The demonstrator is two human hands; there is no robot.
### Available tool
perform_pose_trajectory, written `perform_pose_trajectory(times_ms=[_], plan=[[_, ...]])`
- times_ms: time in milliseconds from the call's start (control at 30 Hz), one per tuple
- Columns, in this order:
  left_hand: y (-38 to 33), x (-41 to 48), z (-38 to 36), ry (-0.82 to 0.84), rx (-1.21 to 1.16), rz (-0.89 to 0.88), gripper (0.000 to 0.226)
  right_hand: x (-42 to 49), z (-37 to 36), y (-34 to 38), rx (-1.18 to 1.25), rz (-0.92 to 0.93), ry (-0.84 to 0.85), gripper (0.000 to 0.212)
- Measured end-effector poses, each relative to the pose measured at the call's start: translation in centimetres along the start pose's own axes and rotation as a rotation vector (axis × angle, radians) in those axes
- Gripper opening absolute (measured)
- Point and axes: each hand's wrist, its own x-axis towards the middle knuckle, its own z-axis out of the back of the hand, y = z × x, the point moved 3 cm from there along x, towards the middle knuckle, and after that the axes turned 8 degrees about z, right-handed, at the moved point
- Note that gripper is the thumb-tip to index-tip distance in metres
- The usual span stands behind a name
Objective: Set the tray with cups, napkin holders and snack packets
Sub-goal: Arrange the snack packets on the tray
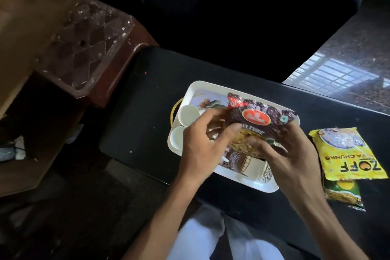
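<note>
Over the white tray [266, 187] both hands are on a brown snack packet [261, 115]. Left hand [202, 143] comes in palm down with fingers curled, thumb pinching the packet's near-left edge. Right hand [289, 154] clamps the near-right edge, fingers wrapped over the top. Packet sits a bit tilted, long side running across the tray, red logo facing up.

Two white cups [188, 114] stand at the tray's left end, touching each other. Right of the tray, a yellow packet [346, 154] lies flat, overlapping a green packet [343, 193] under its near edge. Tray rests on a black table [147, 99] with a few crumbs. Clear plastic box [84, 40] on a wooden stand is well off to the tray's left; shiny stone floor [346, 57] beyond the tray's right end.
</note>
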Motion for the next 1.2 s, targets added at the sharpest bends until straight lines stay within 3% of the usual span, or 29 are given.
perform_pose_trajectory(times_ms=[267, 367, 700, 1200], plan=[[-0.3, 7.8, 1.7, -0.145, 0.310, -0.129, 0.021, 7.2, -4.2, -1.6, -0.117, 0.057, -0.008, 0.042], [0.8, 11.1, 2.6, -0.179, 0.360, -0.083, 0.026, 9.8, -6.1, -2.5, -0.175, 0.057, -0.022, 0.044], [5.4, 17.2, 4.9, -0.136, 0.349, 0.042, 0.002, 14.0, -11.5, -6.6, -0.265, -0.049, -0.040, 0.043], [8.5, 20.2, 5.6, -0.006, 0.384, 0.174, 0.018, 15.2, -14.4, -9.4, -0.368, -0.188, -0.082, 0.048]])
